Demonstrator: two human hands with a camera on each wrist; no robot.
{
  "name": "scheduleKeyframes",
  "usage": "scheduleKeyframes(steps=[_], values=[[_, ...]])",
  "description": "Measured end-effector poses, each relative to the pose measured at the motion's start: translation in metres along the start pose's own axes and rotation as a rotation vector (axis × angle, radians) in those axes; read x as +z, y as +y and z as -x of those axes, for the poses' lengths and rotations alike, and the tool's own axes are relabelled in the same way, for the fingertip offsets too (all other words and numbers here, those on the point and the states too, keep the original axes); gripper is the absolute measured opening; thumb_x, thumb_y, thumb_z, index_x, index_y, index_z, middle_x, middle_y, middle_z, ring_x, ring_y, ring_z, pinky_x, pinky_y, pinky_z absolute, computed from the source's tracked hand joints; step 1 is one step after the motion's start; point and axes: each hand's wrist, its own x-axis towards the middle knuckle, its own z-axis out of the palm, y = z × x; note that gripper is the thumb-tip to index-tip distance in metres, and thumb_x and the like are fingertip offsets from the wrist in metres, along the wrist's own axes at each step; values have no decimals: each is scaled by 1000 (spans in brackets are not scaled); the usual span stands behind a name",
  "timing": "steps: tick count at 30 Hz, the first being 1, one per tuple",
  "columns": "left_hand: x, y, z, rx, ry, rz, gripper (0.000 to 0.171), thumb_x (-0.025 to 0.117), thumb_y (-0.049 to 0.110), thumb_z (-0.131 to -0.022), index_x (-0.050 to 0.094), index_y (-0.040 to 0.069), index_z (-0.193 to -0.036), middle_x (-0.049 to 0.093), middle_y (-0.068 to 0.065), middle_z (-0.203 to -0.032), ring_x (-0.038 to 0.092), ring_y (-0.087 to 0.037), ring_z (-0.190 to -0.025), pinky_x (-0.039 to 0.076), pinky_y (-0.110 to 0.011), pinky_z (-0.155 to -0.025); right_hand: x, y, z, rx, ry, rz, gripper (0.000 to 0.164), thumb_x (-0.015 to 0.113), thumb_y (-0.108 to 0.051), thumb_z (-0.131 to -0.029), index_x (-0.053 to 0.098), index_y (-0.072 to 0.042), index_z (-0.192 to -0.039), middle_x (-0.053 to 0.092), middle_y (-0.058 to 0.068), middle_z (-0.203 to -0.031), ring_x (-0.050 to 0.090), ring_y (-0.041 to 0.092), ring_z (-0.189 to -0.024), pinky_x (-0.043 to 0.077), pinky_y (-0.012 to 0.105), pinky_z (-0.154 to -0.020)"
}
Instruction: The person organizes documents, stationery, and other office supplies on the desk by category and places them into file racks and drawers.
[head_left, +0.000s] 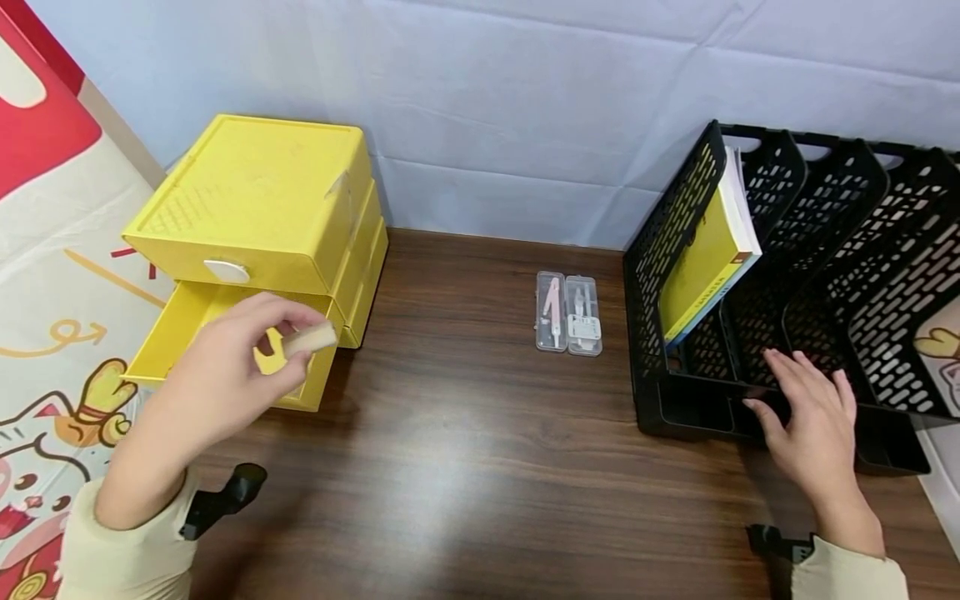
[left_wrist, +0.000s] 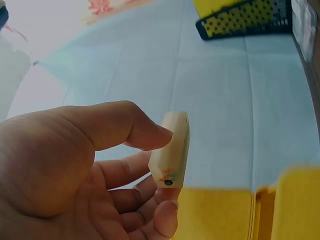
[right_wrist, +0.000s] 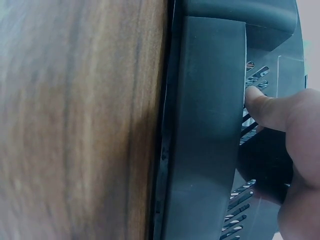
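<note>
Between thumb and fingers, my left hand pinches a small cream eraser. The left wrist view shows the eraser as a worn block with orange smudges and a dark dot at one end. This hand is above the pulled-out middle drawer of a yellow drawer unit, hiding part of it. On the right, my right hand reaches over the front compartments of a black file rack, fingers spread and relaxed. In the right wrist view its thumb lies near the front wall's inner edge.
A clear case with a pink compass lies on the brown wooden table near the back. Yellow books stand in the rack's leftmost slot. A pale cloth hangs behind, and a printed cloth lies at far left.
</note>
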Motion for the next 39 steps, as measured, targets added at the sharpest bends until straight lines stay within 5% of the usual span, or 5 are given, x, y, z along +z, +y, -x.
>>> scheduleKeyframes(steps=[5,11,17,25,39], values=[[-9,-18,10,-32,-4,-64,37,78,-9,-74,71,7,-107,65,1,-94,49,-8,-81,38,-16,-69,0,-1,1,5,-5,1,57,74,-12,-93,54,-2,-145,54,26,-143,37,33,-147,7,54,-123],[-18,-39,13,-118,-79,-134,33,78,-6,-77,71,4,-108,65,-3,-94,51,-14,-82,38,-20,-67,-1,0,0,-1,1,3,56,66,-32,-100,53,-2,-146,52,24,-147,36,33,-147,7,54,-123],[-20,-54,4,-191,-245,-229,28,74,1,-80,70,2,-108,68,-8,-95,62,-27,-88,47,-44,-77,0,0,0,-4,3,-1,57,64,-36,-101,53,-3,-146,52,25,-146,36,33,-147,8,55,-122],[-13,-69,-8,-130,-450,-285,26,81,4,-80,73,8,-105,71,-2,-96,66,-27,-91,52,-52,-81,1,1,0,2,-2,4,59,75,-11,-91,54,-3,-146,53,26,-144,36,33,-147,7,54,-123],[18,-77,-20,9,-510,-129,13,74,-4,-87,71,5,-96,69,1,-90,66,-21,-86,54,-46,-81,0,-1,-1,7,0,-2,62,77,-4,-86,55,-2,-144,54,26,-142,37,34,-146,7,53,-123]])
